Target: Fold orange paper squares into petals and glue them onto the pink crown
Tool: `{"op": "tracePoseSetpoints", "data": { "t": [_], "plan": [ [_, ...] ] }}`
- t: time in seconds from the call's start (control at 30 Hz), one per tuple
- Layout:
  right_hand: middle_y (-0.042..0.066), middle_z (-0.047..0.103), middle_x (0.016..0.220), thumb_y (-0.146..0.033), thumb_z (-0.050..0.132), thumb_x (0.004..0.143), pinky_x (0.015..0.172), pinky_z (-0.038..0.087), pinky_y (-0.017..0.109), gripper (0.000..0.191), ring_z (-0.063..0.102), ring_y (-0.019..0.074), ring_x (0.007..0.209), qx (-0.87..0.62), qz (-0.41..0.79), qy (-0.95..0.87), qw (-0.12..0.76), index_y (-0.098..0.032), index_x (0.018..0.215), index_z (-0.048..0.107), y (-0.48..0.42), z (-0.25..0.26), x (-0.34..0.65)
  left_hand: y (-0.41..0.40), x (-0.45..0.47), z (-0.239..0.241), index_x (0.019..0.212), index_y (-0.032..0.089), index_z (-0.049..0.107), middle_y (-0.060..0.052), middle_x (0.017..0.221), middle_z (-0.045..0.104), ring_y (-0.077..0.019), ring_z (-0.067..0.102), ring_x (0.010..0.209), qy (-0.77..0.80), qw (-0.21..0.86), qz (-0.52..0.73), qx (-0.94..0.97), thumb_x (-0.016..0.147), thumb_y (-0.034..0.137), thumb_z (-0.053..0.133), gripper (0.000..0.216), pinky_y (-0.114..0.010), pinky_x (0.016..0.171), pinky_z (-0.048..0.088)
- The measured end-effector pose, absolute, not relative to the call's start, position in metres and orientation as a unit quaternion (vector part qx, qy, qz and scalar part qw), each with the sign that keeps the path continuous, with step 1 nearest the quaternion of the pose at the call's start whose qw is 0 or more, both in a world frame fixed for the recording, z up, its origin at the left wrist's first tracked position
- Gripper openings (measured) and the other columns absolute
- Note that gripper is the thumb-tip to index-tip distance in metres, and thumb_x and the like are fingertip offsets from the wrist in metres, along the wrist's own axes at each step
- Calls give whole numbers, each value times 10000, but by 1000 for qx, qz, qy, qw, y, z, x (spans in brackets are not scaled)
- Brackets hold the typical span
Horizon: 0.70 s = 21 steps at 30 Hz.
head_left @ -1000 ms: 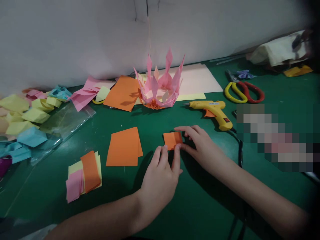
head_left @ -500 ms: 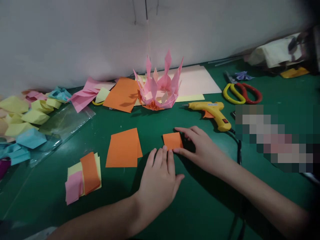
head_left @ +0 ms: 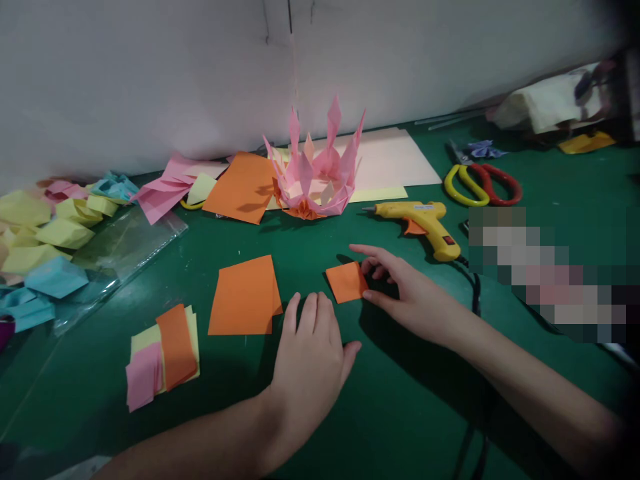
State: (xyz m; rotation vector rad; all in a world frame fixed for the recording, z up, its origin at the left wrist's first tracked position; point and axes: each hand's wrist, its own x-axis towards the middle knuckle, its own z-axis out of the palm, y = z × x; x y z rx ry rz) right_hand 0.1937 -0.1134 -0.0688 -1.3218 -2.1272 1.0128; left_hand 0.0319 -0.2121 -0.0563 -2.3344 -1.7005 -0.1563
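Observation:
A small orange square of paper (head_left: 346, 282) lies on the green tabletop, slightly turned. My right hand (head_left: 407, 290) holds its right edge, with the thumb at the lower corner and curled fingers above. The index finger stretches out over the table. My left hand (head_left: 307, 367) rests palm down just below and left of the square, apart from it, fingers extended and thumb out. It holds nothing. Left of it lie larger orange sheets (head_left: 243, 300). Farther left is a small pile of pink paper slips (head_left: 143, 380), orange slips (head_left: 177, 347) and yellow slips.
A pink folded-paper crown (head_left: 345, 197) stands at the back. Behind the right hand lies a yellow glue gun (head_left: 425, 217), its cord trailing forward. Scissors (head_left: 467, 187) lie farther back. Folded paper pieces (head_left: 65, 233) and a clear plastic bag (head_left: 135, 247) occupy the left.
My left hand has drawn back from the small orange square, a little left and down. The square has turned slightly, and my right index finger has lifted away from its top edge.

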Motion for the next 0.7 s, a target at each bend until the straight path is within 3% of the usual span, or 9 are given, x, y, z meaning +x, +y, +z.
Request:
{"op": "tracePoseSetpoints", "data": {
  "t": [0.1,0.2,0.37,0.53,0.7],
  "plan": [
    [63,615,955,-184,533,747,780,491,384,568,566,208,854,-470,369,-768,231,-243,1303,429,-114,-66,192,-204,26,-56,1060,75,614,-149,1072,651,-287,578,1010,-587,65,-65,-804,878,444,482,432,-456,914,452],
    [44,614,883,-167,533,741,724,501,349,535,580,190,782,-453,375,-767,257,-242,1265,453,-114,-61,188,-190,17,-54,1014,119,564,-132,1034,624,-264,577,926,-635,-26,-101,-765,853,444,528,365,-415,769,498],
    [7,600,768,-83,500,708,613,471,263,266,573,143,676,-426,388,-764,289,-217,931,553,-117,-60,182,-175,6,-52,1040,175,510,-52,931,626,-194,596,846,-648,-111,-181,-731,859,270,545,208,-330,723,495],
    [11,582,726,-57,474,734,592,450,245,158,552,130,660,-360,315,-823,306,-209,699,501,-117,-65,182,-177,2,-56,933,157,555,-44,858,649,-164,602,789,-567,-63,-220,-792,881,98,416,160,-284,684,497],
    [51,632,889,-104,484,792,745,506,305,153,616,161,837,-314,284,-863,274,-224,789,580,-112,-66,188,-177,-1,-58,893,154,605,-66,904,652,-179,601,824,-557,-32,-194,-807,876,95,425,190,-295,683,520]
  ]
}}
